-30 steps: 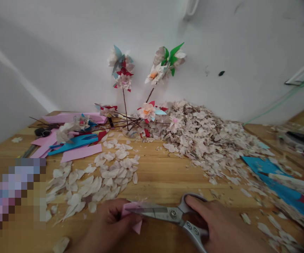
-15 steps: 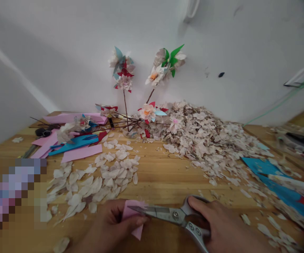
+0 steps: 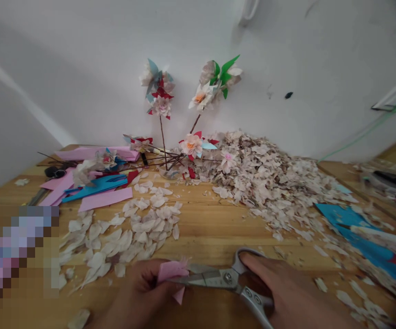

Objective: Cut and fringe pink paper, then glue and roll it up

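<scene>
My left hand (image 3: 145, 288) pinches a folded strip of pink paper (image 3: 170, 270) between thumb and fingers at the bottom centre. Thin fringe-like cuts show along the strip's upper right edge. Metal scissors (image 3: 230, 277) are in my right hand (image 3: 282, 285), with thumb and fingers through the handle loops. Their blades stand slightly apart and point left at the pink paper, the lower blade overlapping it near my left thumb. Loose pale petals (image 3: 115, 242) lie on the wooden table (image 3: 198, 228), just beyond my left hand.
A large heap of dried petals (image 3: 263, 169) spreads at the back right. Paper flowers on twigs (image 3: 193, 145) stand against the wall. Pink paper strips (image 3: 107, 198) and folded blue paper (image 3: 97, 187) lie at left. A blue sheet (image 3: 345, 219) with pens sits at right.
The scissor blades have parted, where they were nearly closed across the paper. The pink strip has shifted slightly left, and its fringed end shows more.
</scene>
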{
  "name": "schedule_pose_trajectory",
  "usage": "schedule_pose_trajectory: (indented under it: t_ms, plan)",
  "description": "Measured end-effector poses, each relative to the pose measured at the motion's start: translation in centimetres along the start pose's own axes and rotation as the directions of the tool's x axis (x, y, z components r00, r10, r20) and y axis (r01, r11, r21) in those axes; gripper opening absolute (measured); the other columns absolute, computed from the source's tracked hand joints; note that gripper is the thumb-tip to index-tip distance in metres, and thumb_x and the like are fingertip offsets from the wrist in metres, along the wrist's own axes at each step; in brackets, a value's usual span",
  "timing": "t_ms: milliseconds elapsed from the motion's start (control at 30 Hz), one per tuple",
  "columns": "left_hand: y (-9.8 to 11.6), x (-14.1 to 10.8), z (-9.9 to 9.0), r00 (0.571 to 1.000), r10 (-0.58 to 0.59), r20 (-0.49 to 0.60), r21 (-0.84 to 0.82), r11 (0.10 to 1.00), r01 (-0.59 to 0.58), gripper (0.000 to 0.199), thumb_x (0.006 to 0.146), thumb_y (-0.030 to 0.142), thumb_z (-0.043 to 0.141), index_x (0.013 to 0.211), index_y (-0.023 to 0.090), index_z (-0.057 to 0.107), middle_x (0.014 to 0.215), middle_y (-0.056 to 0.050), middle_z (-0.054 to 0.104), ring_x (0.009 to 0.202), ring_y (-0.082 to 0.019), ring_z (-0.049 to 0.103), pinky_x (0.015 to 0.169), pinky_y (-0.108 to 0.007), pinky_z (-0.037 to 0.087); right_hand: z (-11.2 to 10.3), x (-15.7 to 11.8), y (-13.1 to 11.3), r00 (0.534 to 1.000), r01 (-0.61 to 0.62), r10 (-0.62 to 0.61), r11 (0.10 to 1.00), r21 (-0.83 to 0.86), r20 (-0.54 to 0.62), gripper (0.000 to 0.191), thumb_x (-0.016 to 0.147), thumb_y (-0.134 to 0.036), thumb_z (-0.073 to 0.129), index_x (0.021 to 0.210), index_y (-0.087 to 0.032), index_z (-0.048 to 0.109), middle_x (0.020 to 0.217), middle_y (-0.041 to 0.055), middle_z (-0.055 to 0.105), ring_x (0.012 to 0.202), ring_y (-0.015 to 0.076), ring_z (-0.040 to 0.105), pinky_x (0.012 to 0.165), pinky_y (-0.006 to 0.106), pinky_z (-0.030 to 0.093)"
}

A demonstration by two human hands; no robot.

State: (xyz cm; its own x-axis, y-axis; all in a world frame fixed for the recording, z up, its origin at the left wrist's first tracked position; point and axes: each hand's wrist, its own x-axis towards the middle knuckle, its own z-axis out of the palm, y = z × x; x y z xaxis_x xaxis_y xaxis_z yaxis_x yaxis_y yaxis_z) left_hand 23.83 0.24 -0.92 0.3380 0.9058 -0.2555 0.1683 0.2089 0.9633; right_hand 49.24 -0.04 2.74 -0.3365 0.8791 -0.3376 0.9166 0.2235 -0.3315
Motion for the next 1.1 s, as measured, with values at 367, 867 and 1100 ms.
schedule_pose_trajectory:
  t_ms: [367,867,1100]
  plan:
    - [0.5,-0.2,0.1,1.000,0.015,0.010,-0.027,1.000,-0.015,0.021,0.072,0.024,0.056,0.054,0.021,0.066,0.059,0.002,0.066,0.062,-0.014,0.057,0.061,-0.021,0.040,0.5,0.1,0.1,0.997,0.031,-0.032,1.000,-0.004,-0.064,0.023,0.068,-0.024,0.054,0.091,-0.024,0.052,0.096,0.0047,0.062,0.081,0.0236,0.056,0.065,0.030,0.038]
    - [0.3,-0.1,0.1,1.000,-0.013,0.001,-0.025,1.000,0.013,0.019,0.072,0.023,0.058,0.055,0.020,0.067,0.058,0.002,0.067,0.060,-0.014,0.058,0.059,-0.021,0.041,-0.2,0.3,-0.9,1.000,0.009,-0.009,0.999,0.036,-0.007,0.025,0.058,-0.026,0.064,0.081,-0.023,0.052,0.081,0.0008,0.061,0.072,0.0223,0.055,0.058,0.026,0.032]
    - [0.1,-0.2,0.0,1.000,0.000,-0.002,-0.019,1.000,0.000,0.019,0.071,0.023,0.058,0.054,0.020,0.065,0.057,0.003,0.065,0.059,-0.013,0.057,0.059,-0.021,0.040,0.2,0.0,-0.5,1.000,0.022,-0.021,1.000,0.018,-0.019,0.019,0.064,-0.025,0.058,0.083,-0.024,0.052,0.078,0.0014,0.062,0.068,0.0214,0.056,0.054,0.025,0.029]
